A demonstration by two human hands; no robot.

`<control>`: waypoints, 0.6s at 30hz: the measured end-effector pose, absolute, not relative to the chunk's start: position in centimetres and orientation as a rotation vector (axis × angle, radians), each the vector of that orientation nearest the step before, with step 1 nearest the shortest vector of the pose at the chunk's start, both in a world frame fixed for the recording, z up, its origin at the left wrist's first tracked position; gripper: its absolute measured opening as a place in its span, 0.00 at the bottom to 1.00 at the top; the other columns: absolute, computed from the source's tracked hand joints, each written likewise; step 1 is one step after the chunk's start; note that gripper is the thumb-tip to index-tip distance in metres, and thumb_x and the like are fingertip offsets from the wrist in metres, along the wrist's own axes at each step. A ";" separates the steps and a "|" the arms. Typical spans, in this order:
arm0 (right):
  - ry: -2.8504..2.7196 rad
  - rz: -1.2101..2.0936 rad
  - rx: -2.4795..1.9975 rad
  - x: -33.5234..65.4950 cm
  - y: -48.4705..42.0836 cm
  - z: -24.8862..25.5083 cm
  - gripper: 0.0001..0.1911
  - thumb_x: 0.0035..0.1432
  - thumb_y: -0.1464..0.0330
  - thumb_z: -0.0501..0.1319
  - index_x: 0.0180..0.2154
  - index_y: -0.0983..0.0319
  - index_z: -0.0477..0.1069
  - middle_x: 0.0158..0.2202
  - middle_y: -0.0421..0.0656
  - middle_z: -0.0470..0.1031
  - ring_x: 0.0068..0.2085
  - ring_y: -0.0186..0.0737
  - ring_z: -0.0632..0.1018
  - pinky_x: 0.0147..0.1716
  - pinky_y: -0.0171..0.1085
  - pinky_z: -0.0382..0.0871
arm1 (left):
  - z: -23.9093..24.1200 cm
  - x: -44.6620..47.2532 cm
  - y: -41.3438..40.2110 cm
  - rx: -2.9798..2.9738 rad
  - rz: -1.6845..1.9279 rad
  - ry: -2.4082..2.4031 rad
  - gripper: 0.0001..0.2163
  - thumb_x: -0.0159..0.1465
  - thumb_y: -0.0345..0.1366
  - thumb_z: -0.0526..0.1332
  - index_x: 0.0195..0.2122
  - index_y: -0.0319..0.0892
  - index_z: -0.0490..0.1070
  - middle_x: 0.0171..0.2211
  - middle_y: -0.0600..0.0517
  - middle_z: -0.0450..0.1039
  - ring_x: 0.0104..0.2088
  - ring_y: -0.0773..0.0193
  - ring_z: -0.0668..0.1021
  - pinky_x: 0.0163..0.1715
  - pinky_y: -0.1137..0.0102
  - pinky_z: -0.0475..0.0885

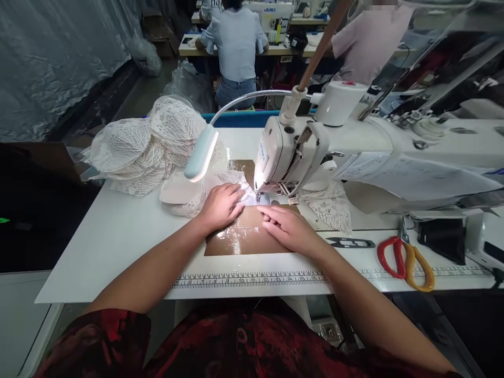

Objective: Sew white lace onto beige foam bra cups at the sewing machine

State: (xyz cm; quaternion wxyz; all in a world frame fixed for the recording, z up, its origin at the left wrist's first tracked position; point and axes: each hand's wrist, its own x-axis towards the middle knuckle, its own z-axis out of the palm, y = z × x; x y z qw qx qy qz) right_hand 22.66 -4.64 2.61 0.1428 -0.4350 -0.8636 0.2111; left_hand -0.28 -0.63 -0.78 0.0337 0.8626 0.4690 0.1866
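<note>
White lace piece [227, 177], back from bench [118, 236] front edge, partly under nearer left hand [221, 206], laid flat; right hand [286, 224] half-curled, hold unclear

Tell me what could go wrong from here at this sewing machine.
Both hands could get hurt: the left hand and right hand rest close to the presser foot of the sewing machine.

The white lace piece under the left hand might bunch or slip if pressed unevenly.

The scissors lie near the front edge of the table, so a bump could perhaps knock them off.
</note>
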 end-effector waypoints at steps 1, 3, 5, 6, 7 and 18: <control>-2.505 0.666 -1.232 23.5 -5.2 3.4 0.20 0.64 0.66 0.52 0.56 0.59 0.66 0.43 0.45 0.77 0.40 0.39 0.76 0.38 0.38 0.70 | -0.7 -0.6 -0.5 2.623 0.601 1.453 0.15 0.63 0.35 0.55 0.49 0.39 0.72 0.52 0.43 0.72 0.51 0.52 0.73 0.51 0.53 0.68; -2.531 0.608 -1.287 25.9 -6.5 4.4 0.20 0.64 0.65 0.51 0.55 0.58 0.67 0.46 0.46 0.76 0.42 0.41 0.77 0.37 0.38 0.72 | -0.3 -1.2 -0.7 2.545 0.647 1.438 0.12 0.62 0.31 0.56 0.43 0.41 0.75 0.48 0.45 0.75 0.48 0.55 0.75 0.49 0.56 0.70; -2.561 0.374 -1.401 28.9 -7.7 4.6 0.20 0.63 0.65 0.51 0.54 0.61 0.68 0.49 0.49 0.75 0.47 0.46 0.77 0.40 0.43 0.73 | 0.7 -1.6 -1.6 2.475 0.628 1.321 0.10 0.62 0.30 0.55 0.39 0.42 0.76 0.45 0.47 0.77 0.47 0.58 0.76 0.48 0.59 0.72; -2.584 0.252 -1.477 30.4 -8.2 4.3 0.20 0.63 0.66 0.51 0.54 0.63 0.68 0.50 0.51 0.75 0.47 0.48 0.77 0.40 0.45 0.74 | 1.2 -1.7 -2.3 2.455 0.590 1.218 0.11 0.62 0.29 0.54 0.38 0.42 0.76 0.44 0.48 0.77 0.47 0.59 0.76 0.48 0.61 0.72; -2.589 0.127 -1.560 31.8 -8.6 3.9 0.21 0.62 0.68 0.51 0.54 0.66 0.69 0.49 0.53 0.75 0.47 0.51 0.77 0.40 0.46 0.74 | 1.8 -1.7 -3.2 2.441 0.541 1.096 0.11 0.63 0.29 0.54 0.37 0.42 0.76 0.44 0.47 0.77 0.48 0.60 0.75 0.49 0.62 0.72; -2.773 -0.230 -1.631 37.4 -8.5 0.9 0.23 0.55 0.80 0.51 0.49 0.69 0.74 0.50 0.57 0.74 0.49 0.53 0.76 0.45 0.44 0.73 | 4.2 -1.8 -5.9 2.260 0.598 1.024 0.14 0.64 0.35 0.57 0.49 0.40 0.73 0.52 0.44 0.71 0.55 0.58 0.71 0.56 0.58 0.67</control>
